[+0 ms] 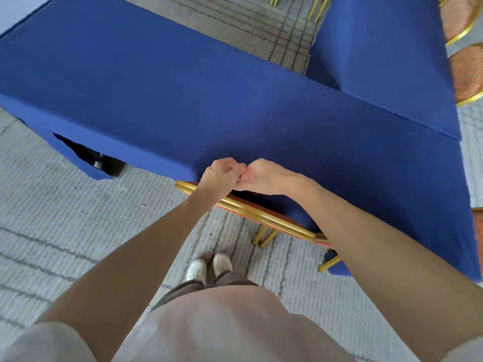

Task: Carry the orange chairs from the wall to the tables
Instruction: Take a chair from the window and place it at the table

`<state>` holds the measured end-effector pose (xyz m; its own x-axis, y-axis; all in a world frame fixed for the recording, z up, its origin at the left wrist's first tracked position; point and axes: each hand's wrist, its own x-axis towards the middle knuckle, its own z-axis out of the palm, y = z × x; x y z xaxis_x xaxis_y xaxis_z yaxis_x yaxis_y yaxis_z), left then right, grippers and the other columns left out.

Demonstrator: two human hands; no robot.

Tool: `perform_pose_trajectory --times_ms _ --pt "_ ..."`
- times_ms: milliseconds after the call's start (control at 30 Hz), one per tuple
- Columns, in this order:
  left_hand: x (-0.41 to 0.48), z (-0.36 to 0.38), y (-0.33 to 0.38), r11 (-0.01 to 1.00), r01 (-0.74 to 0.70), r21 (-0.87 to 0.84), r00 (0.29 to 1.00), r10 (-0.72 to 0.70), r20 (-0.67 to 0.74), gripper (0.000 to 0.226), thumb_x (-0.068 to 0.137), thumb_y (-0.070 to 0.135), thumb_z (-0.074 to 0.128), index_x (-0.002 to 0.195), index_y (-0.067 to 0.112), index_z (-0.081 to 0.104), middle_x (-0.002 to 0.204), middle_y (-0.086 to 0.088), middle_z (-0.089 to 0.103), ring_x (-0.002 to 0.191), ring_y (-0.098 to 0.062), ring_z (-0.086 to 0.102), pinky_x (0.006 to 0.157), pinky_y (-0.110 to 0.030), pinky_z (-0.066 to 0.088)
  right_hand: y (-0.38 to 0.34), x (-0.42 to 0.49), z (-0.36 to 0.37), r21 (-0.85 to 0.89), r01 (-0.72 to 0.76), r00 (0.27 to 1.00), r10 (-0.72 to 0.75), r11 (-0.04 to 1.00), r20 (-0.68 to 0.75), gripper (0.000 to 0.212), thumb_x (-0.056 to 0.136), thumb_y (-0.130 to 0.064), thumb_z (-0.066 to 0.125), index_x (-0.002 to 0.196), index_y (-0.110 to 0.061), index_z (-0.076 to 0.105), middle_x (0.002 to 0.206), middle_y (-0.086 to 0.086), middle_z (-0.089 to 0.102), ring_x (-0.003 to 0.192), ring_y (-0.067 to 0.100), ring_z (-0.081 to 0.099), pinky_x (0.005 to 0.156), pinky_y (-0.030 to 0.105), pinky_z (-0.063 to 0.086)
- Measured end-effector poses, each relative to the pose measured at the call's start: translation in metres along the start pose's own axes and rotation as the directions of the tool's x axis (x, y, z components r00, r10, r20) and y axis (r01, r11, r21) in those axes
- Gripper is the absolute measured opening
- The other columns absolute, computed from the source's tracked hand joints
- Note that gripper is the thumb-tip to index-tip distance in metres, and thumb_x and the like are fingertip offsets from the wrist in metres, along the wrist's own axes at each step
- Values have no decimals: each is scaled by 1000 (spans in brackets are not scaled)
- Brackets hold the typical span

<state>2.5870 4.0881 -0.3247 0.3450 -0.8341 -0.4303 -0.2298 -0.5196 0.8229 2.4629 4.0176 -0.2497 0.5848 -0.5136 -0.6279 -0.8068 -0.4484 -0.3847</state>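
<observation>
Person standing at blue-draped table (pixel 183 100), looking down. Left hand (pixel 222 176) and right hand (pixel 261 177) curling into closed fists, knuckles touching, hovering above gold top rail of orange chair (pixel 261 218); whether fingers are gripping anything, cannot tell. Chair sitting tucked against table edge, seat hiding under cloth, gold legs resting on grey carpet (pixel 65 218). Two more orange chairs (pixel 465 69) showing at upper right beside second table.
</observation>
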Motion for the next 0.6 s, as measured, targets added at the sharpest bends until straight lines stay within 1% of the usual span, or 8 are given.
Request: perform_pose_trajectory --times_ms 67,200,267,333,400,433,500,600 --pt "-2 -21 -1 997 47 -56 990 -54 -126 17 85 44 60 81 28 65 82 7 67 82 -15 62 65 -28 43 -21 17 -8 -17 69 997 -69 997 -40 20 92 -42 61 93 -23 61 96 4 67 87 25 63 79 35 52" --pt "-25 -80 -13 993 81 -90 948 -104 -300 18 78 47 67 83 29 69 82 9 69 82 -10 64 64 -30 45 -71 44 0 3 262 964 -262 965 -33 24 90 -37 65 105 -19 66 102 4 68 96 25 65 78 31 50" --pt "-52 -124 -25 992 58 -113 913 -99 -396 25 72 50 63 80 29 73 81 9 72 82 -11 67 72 -36 53 -115 58 10 35 380 925 -380 924 -14 27 89 -41 66 104 -19 66 97 1 67 90 20 64 77 30 49" --pt "-86 -168 -37 991 22 -135 868 -86 -490 28 70 50 57 78 28 73 76 8 72 81 -14 68 81 -41 55 -164 65 20 59 455 890 -456 889 21 26 89 -41 65 105 -20 66 95 -3 65 84 15 59 78 29 49" --pt "-133 -220 -61 983 8 -184 773 -123 -622 30 76 43 55 79 19 73 73 2 72 77 -18 68 81 -44 54 -237 68 38 41 553 827 -554 832 99 21 91 -34 62 106 -20 68 91 -6 64 82 14 58 76 27 49" --pt "-136 -224 -62 983 -1 -184 787 -113 -607 32 78 40 55 80 15 74 75 -2 72 76 -20 68 81 -45 54 -240 70 37 66 560 822 -564 826 80 19 91 -30 62 105 -19 69 88 -7 64 81 14 59 73 26 49" --pt "-171 -261 -76 982 -9 -186 711 -124 -692 32 78 41 57 81 13 74 79 -6 74 77 -20 69 82 -46 55 -298 67 51 70 649 751 -652 758 105 19 90 -29 64 105 -18 69 86 -7 64 78 13 61 70 25 49" --pt "-235 -330 -113 974 -12 -226 551 -182 -815 35 76 49 58 81 17 74 82 -4 74 79 -19 69 82 -47 55 -399 50 87 44 765 634 -762 643 131 28 88 -37 67 111 -23 65 94 -9 66 83 10 62 75 25 50"
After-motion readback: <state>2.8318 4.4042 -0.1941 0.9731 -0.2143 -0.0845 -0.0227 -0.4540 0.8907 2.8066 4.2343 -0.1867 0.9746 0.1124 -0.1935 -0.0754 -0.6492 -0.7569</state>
